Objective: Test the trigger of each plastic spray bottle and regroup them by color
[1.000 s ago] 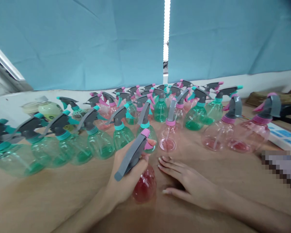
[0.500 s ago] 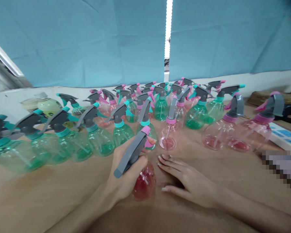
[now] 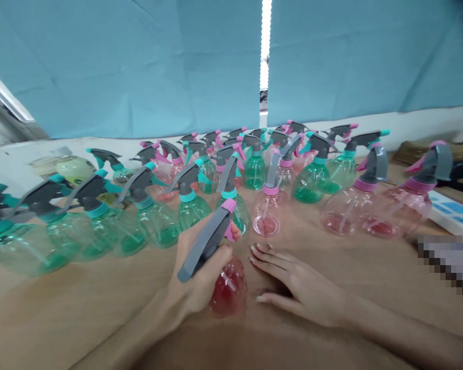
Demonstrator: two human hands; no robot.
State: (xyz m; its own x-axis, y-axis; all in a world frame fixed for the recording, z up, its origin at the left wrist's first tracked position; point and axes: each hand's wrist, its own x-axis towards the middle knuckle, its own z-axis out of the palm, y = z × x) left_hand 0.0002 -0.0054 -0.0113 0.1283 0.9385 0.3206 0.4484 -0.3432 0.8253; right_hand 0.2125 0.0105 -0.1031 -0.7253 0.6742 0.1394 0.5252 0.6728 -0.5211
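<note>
My left hand (image 3: 200, 267) is wrapped round the neck of a pink spray bottle (image 3: 228, 290) with a grey head and a pink nozzle. Its fingers lie by the pink trigger, and the clear red-pink body stands on the wooden table (image 3: 111, 313). Flat on the tabletop to the right rests my right hand (image 3: 293, 282), fingers stretched out, holding nothing. Just beyond the hands are a pink-collared spray bottle (image 3: 268, 218) and a green spray bottle (image 3: 195, 208). Part of the held bottle's neck is hidden by my fingers.
Several green spray bottles (image 3: 129, 234) line the left side, with more green and pink ones behind. Two pink spray bottles (image 3: 381, 221) stand at the right, near a white-and-blue object (image 3: 453, 210) and a pixelated patch. Pale jars (image 3: 75, 168) sit back left before a blue curtain (image 3: 139, 72).
The left hand and the held bottle's grey head have shifted very slightly left. The trigger fingers look a little differently placed. My right hand stays flat on the table.
</note>
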